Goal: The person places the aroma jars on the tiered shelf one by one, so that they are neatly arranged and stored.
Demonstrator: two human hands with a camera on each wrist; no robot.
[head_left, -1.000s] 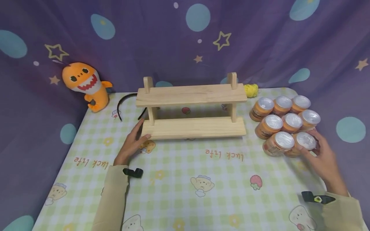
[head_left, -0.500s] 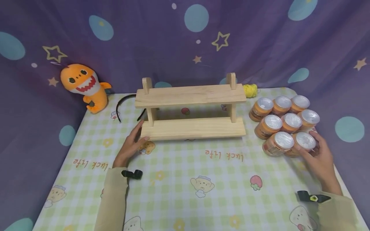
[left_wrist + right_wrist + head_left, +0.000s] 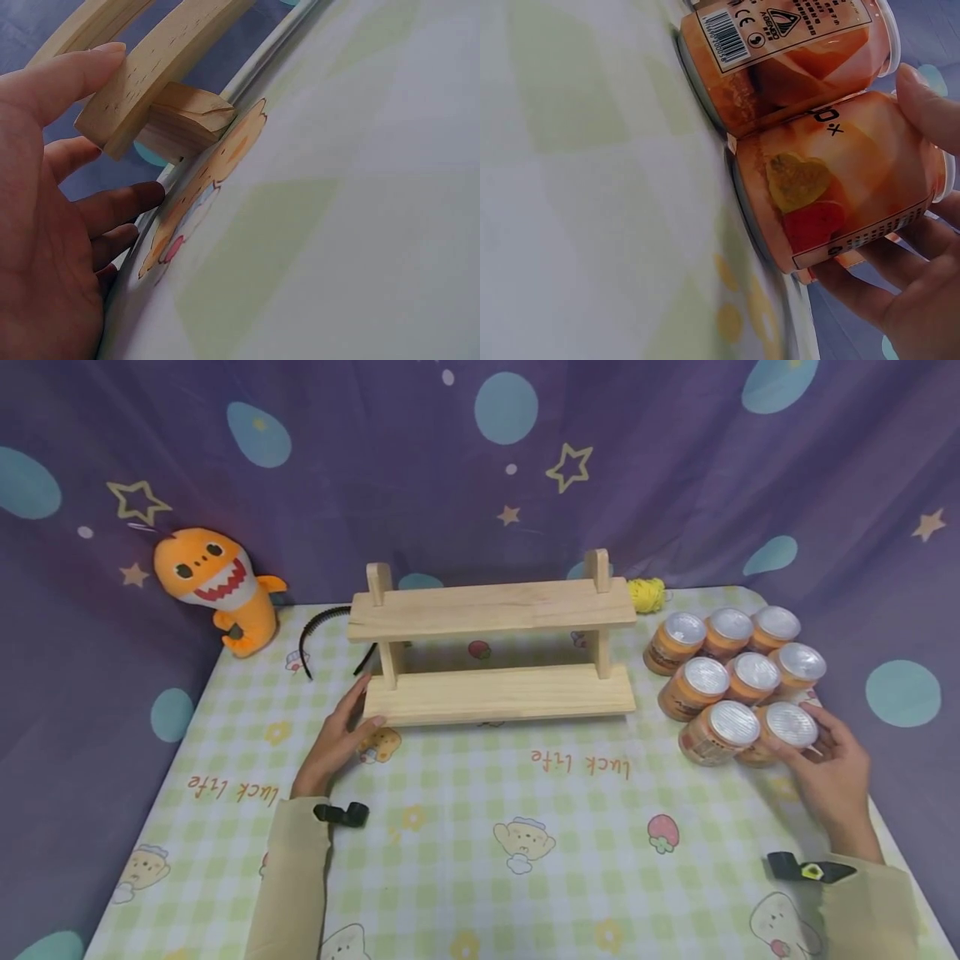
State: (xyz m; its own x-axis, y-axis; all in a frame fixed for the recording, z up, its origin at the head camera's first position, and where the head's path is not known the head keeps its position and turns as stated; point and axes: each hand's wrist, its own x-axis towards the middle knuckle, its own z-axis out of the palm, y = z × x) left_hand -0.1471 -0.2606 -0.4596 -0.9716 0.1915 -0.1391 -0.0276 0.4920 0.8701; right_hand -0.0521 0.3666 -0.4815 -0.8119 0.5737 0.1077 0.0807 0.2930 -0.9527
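A two-tier wooden shelf stands at the middle of the table. My left hand holds the left end of its lower board, the thumb at the front corner and the fingers at the end. In the left wrist view, the thumb and index finger flank the board end. On the right, several orange-labelled cans with silvery lids stand grouped together. My right hand grips the nearest right can, thumb on the near side, fingers round the outer side. That can stands against its neighbour.
An orange shark plush leans at the back left corner. A black headband lies partly behind the shelf's left end, and yellow yarn sits behind its right end. A checked cloth covers the table; a purple curtain hangs behind.
The head view has shifted slightly. My right wrist has moved a little to the left while the hand stays at the same can; the left hand keeps its place at the shelf.
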